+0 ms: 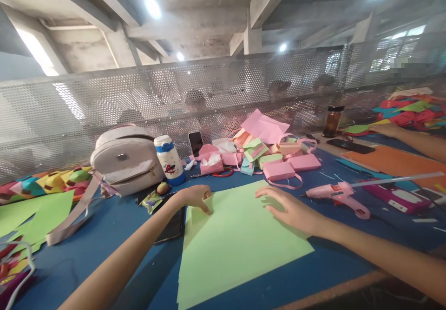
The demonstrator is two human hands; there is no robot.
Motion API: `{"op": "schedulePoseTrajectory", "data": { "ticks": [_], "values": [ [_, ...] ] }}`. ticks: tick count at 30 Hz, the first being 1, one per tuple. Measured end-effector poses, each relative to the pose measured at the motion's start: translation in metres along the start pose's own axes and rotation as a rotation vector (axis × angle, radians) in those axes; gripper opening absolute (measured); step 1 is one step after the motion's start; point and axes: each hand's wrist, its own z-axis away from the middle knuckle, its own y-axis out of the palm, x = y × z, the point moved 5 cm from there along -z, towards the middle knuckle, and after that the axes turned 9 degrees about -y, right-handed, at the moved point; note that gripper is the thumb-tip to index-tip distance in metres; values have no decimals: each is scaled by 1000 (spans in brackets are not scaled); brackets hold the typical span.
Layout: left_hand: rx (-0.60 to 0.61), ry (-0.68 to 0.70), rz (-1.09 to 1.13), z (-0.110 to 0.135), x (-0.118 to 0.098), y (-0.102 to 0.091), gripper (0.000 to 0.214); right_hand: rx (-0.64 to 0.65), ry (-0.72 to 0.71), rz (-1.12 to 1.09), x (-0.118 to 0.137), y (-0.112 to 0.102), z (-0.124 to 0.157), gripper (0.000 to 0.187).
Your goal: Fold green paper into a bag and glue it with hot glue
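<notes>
Holds a pale green sheet [237, 245] flat on the blue table [104, 226], mid-scene, near edge toward the body. Nips its far left corner with the left hand [195, 196], fingers curled in narrow, thumb and fingertips closed on the paper, which seems raised a little there. Rests the right hand [289, 207] palm down on the far right edge, fingers straight and loosely spread, clasping nothing. Keeps nearly all of the sheet on the near side of both sets of fingers, with its long axis running near to far and skewed slightly right. Touches it with both hands alike, neither one nearer.

Thin, matte, smooth paper with crisp straight edges; possibly more green sheets stacked beneath at the near left, hard to tell.

Just beside the left edge, under the left forearm, a dark glossy phone [172, 226]. Near the right hand but apart from it, a pink plastic glue gun [337, 194], nozzle pointing left, clear stick trailing right. Farther off, a soft white bag [125, 159], a hard white bottle [169, 160] with a blue cap, and a heap of pink and green paper boxes [278, 161]. At far right, another person's arm [411, 138] beside orange paper.
</notes>
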Motion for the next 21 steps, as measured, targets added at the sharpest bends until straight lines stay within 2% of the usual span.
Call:
{"op": "schedulePoseTrajectory", "data": {
  "ticks": [4,7,9,12,14,17,19,21],
  "values": [
    [-112,48,18,8,-10,-6,34,-7,-23,53,0,-3,-5,34],
    [-222,93,46,22,-19,-16,19,-17,-48,189,-3,-10,-14,44],
    [-285,127,69,35,-26,-26,14,-20,-68,293,-6,-17,-25,54],
    [-346,184,103,59,-37,-44,20,-19,-65,401,-8,-32,-44,61],
    [-375,221,126,77,-44,-56,23,-5,-47,459,-5,-43,-55,50],
    [-471,311,185,106,-51,-73,24,-3,-10,545,8,-60,-62,11],
    [-637,300,167,124,-53,-84,25,-108,-56,620,26,-75,-61,15],
    [-823,279,101,141,-55,-94,26,-306,-187,728,51,-91,-55,20]
  ]
}}
